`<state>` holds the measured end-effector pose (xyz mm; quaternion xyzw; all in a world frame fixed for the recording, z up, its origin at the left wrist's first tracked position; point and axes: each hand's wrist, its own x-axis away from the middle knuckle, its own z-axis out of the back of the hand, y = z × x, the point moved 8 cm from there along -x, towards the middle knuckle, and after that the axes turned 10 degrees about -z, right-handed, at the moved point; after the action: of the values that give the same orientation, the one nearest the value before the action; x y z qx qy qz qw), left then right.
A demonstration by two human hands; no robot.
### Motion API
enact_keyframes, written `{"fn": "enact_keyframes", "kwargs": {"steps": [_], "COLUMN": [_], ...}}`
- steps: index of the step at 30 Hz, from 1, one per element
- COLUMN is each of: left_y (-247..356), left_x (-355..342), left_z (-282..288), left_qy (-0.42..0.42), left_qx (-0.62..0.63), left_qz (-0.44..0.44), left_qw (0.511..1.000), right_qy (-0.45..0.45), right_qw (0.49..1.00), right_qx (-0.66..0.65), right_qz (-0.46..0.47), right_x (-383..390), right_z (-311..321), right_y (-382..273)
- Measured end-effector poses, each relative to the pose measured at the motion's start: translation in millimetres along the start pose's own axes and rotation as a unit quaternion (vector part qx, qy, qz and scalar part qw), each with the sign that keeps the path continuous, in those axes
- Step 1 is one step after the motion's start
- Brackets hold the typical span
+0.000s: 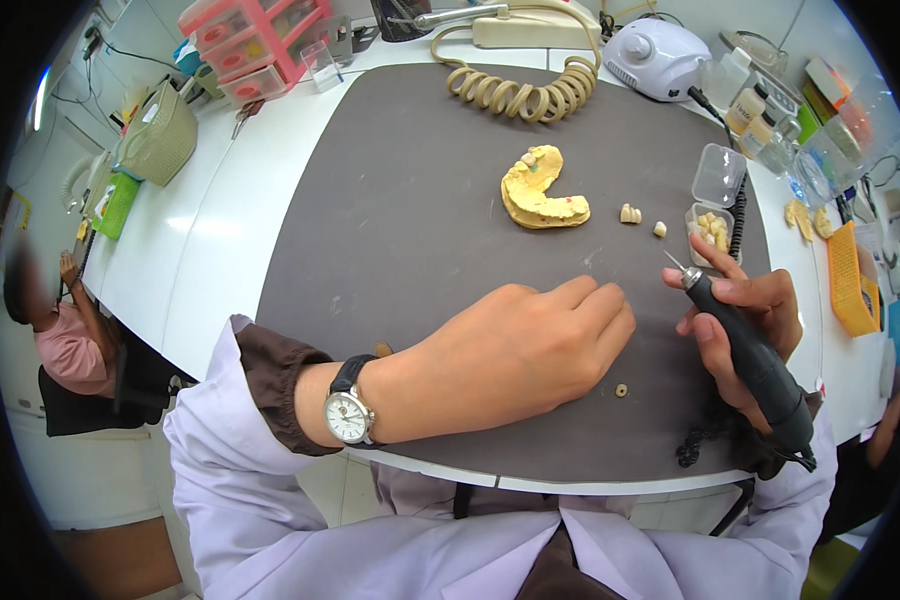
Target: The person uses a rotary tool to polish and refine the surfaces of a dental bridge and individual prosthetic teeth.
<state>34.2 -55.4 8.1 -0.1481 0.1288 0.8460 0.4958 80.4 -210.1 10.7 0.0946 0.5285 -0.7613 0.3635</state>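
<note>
My right hand (pixel 760 315) grips a black dental handpiece (pixel 755 365), its thin metal bur pointing up and left. Curled over the dark mat, my left hand (pixel 560 340) has its fingers closed; whatever they hold, if anything, is hidden behind them. Beyond both hands lies a yellow plaster dental model (pixel 542 190), horseshoe-shaped, with a few paler teeth at one end. To its right sit a small joined set of artificial teeth (pixel 630 214) and a single tooth crown (pixel 660 230). An open clear box (pixel 711 228) of tooth pieces stands just past my right fingers.
A small ring-shaped bead (pixel 621 390) lies on the grey mat (pixel 400 200). A coiled beige hose (pixel 530 100) and a white control unit (pixel 657 58) are at the back. Bottles (pixel 748 108) and a yellow basket (pixel 853 280) stand right, pink drawers (pixel 250 45) left. Another person (pixel 70 335) sits far left.
</note>
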Motion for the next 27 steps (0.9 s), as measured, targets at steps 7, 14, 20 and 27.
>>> {"fn": "enact_keyframes", "kwargs": {"steps": [7, 14, 20, 27], "left_y": [-2, -3, -3, -15], "left_x": [1, -1, 0, 3], "left_z": [-3, -3, -1, -3], "left_qy": [-0.005, 0.002, -0.002, 0.021], "left_qx": [-0.001, 0.014, 0.006, 0.111], "left_qz": [-0.005, -0.009, -0.006, 0.033], "left_qw": [1.0, 1.0, 1.0, 0.993], "right_qy": [0.007, -0.012, -0.012, -0.02], "right_qw": [0.993, 0.989, 0.985, 0.977], "right_qx": [-0.049, -0.063, -0.089, -0.1], "right_qz": [-0.108, -0.133, -0.145, -0.186], "right_x": [2, 4, 0, 1], "right_z": [1, 4, 2, 0], "right_y": [10, 15, 11, 14]}}
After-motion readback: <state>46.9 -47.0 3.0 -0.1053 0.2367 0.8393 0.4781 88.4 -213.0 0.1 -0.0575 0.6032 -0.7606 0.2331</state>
